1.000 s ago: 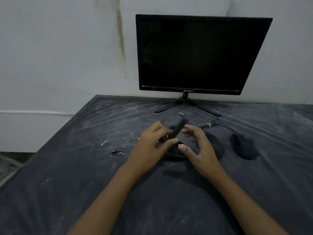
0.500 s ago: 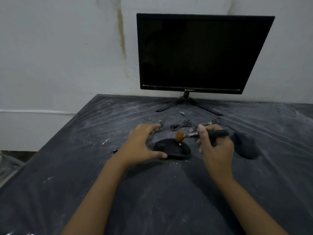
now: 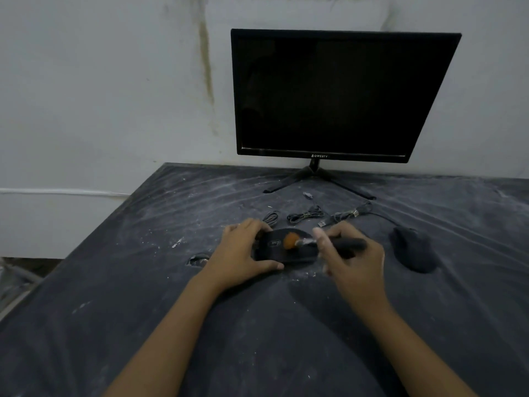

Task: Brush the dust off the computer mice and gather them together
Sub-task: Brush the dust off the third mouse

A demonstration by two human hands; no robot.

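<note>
Head view: on a dark, dust-streaked desk (image 3: 257,325) the left hand (image 3: 243,253) holds a black computer mouse (image 3: 289,255) at the middle of the surface. Its fingers (image 3: 252,224) are curled over the mouse's far left end and the thumb is pressed along the near edge. The right hand (image 3: 352,259) grips a small brush (image 3: 340,242) by its dark handle, fingers clamped together around it, with the handle pointing to the right. The brush's orange bristle tuft (image 3: 290,240) lies on top of the mouse, just right of a small label on the shell. Pale dust specks sit on the desk just in front of this mouse. A second black mouse (image 3: 413,249) lies on the desk to the right of the right hand, apart from the first, and a thin cable runs from it back toward the monitor stand. Behind the hands are several bundled cables (image 3: 305,216) and a USB plug (image 3: 323,224), near the held mouse but not touching it. A dark-screened monitor (image 3: 337,93) marked QWERTY stands on spread legs at the far edge of the desk, against a stained white wall (image 3: 100,81). Left of the left hand there is a small torn hole (image 3: 197,259) in the desk's covering.
</note>
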